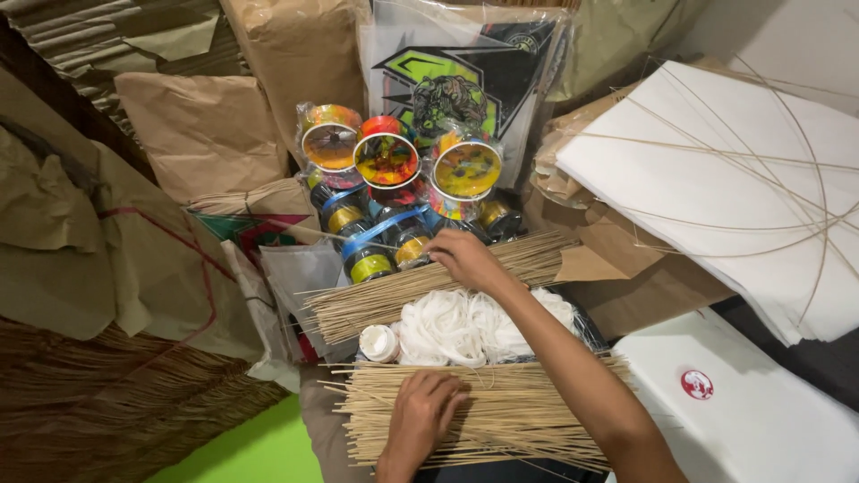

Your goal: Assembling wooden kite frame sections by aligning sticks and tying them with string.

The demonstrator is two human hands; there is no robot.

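Left hand (422, 413) lies palm-down on the near bundle of thin sticks (488, 411), fingers loosely curled into the stalks at its left end; pressing or raking, no closed grip that I can see. Right hand (465, 258) reaches across to the far stick bundle (420, 286), fingers bent over its upper edge by the tape rolls; can't tell if it pinches any sticks or just rests on them. Landmark: the white string skeins (465, 326). Near bundle sits just below the skeins, far bundle just above, both with long axes roughly left-right, the far one tilted up to the right. Right forearm crosses over the skeins and the near bundle's right part. Left hand is nearer the near bundle, right hand the far one. Small white bottle (379, 343) touches the skeins' left side. Beyond the far bundle: wrapped colourful spools (386, 159). Right of the skeins: white kite sheets (716, 170) with thin ribs.
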